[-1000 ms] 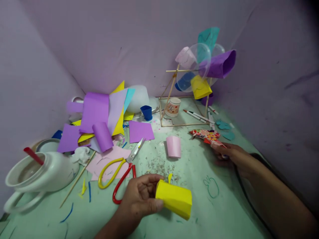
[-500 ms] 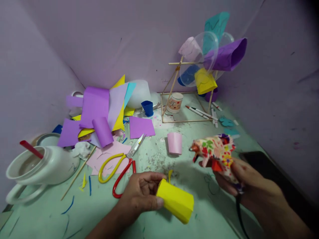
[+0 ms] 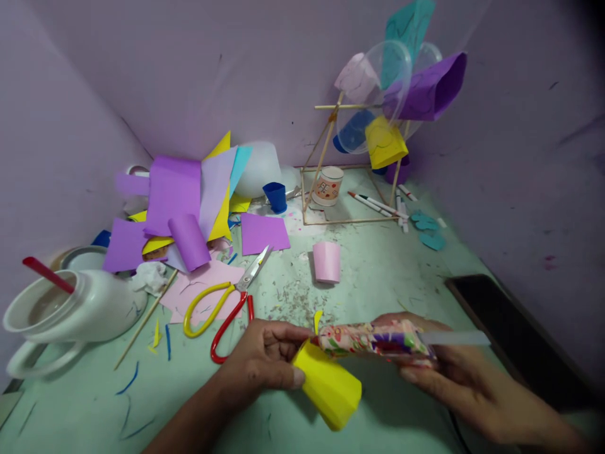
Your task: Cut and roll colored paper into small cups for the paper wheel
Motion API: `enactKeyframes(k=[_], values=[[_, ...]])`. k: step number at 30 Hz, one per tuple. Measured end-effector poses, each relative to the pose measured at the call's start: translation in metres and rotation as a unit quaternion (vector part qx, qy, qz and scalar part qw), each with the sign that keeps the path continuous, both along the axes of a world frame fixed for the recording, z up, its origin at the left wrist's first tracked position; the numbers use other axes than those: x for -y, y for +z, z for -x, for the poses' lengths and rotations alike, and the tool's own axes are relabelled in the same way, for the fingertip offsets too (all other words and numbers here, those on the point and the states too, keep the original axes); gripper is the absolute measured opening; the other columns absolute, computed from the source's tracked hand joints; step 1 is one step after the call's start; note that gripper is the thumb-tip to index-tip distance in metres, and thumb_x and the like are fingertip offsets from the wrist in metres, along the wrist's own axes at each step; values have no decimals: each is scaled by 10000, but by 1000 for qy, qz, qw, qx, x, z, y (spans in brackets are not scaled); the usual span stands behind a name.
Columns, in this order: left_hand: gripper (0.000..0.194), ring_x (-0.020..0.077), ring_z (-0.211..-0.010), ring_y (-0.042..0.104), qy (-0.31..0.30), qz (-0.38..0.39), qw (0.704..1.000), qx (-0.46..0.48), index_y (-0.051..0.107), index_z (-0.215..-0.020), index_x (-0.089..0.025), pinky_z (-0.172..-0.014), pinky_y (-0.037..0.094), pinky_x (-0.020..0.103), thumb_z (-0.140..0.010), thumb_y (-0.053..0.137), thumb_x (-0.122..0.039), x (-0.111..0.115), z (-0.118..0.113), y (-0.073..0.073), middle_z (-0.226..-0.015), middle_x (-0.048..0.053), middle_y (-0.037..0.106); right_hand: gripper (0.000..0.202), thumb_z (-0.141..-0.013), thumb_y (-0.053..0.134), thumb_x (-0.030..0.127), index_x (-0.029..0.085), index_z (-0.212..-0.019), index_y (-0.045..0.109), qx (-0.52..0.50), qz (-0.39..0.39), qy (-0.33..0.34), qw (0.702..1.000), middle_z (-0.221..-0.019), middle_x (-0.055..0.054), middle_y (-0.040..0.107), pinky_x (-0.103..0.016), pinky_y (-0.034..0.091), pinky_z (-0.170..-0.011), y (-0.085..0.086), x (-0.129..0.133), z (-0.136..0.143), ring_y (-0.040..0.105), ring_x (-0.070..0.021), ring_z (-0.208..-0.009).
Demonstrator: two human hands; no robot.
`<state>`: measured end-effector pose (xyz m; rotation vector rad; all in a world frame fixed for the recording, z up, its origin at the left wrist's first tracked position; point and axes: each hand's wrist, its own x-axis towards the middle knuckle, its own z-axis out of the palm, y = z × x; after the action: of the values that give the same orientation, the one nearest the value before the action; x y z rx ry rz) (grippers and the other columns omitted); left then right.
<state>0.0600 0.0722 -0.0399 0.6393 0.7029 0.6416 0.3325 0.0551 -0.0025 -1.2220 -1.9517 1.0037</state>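
Observation:
My left hand (image 3: 265,359) pinches the rim of a yellow paper cup (image 3: 331,388), which lies tilted with its other end toward the lower right. Wrapped round a flower-patterned glue gun (image 3: 373,340) is my right hand (image 3: 454,366). A pale glue stick (image 3: 456,338) sticks out of the gun's back. The gun's nozzle points left and is at the cup's upper rim, by my left fingertips; whether it touches cannot be made out. Behind the hands a small pink paper cup (image 3: 326,262) stands on the table. Scissors (image 3: 234,302) with yellow and red handles lie beside my left hand.
A stick frame (image 3: 326,151) carrying a wheel of coloured paper cups stands at the back right, with a printed cup (image 3: 328,186) inside. Paper sheets (image 3: 174,195) pile up at the left, near a white jug (image 3: 94,309). A dark phone (image 3: 496,328) lies at the right.
My right hand has swung the glue gun down and left, turning its nozzle to the yellow cup's rim. The yellow cup has tilted slightly further down in my left hand.

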Motion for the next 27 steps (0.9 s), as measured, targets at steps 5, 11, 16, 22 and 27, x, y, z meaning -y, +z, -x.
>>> enactKeyframes(k=[5,11,16,22,27], values=[[438,234,-849,668,-27,-5,1000,-13,708,-937,-150,-736,489,314,-503,755,-112,1,2,0,-910,86,730,538,-714,601,137,329,-1214,562,88,-127,64,986,-1037,-19,696,-345,585,-709,9,-4,-6,677,-247,-873],[431,241,-858,667,-40,-49,997,-52,709,-947,-174,-745,507,350,-528,727,-74,3,0,-8,-933,83,728,693,-640,638,129,357,-1278,493,87,-145,112,979,-1055,-9,691,-383,583,-683,6,-5,-4,680,-279,-866],[431,220,-858,668,-29,-45,997,-59,715,-915,-184,-738,510,324,-518,708,-16,4,-1,-12,-920,69,732,656,-653,617,142,326,-1272,507,104,-152,125,975,-1077,-15,684,-374,580,-711,3,-4,-7,671,-276,-901],[452,189,-789,666,-22,-19,998,-47,723,-871,-173,-671,512,273,-462,712,20,4,-3,-15,-862,58,737,537,-768,550,255,324,-1293,462,118,-154,163,967,-1099,-10,673,-366,580,-711,5,-8,-6,661,-250,-932],[425,181,-788,669,-19,-16,998,-55,725,-864,-196,-661,514,263,-499,700,20,5,-4,-16,-853,43,739,542,-791,547,337,322,-1319,420,125,-157,182,963,-1115,1,666,-345,575,-716,4,-9,-7,657,-249,-932]])
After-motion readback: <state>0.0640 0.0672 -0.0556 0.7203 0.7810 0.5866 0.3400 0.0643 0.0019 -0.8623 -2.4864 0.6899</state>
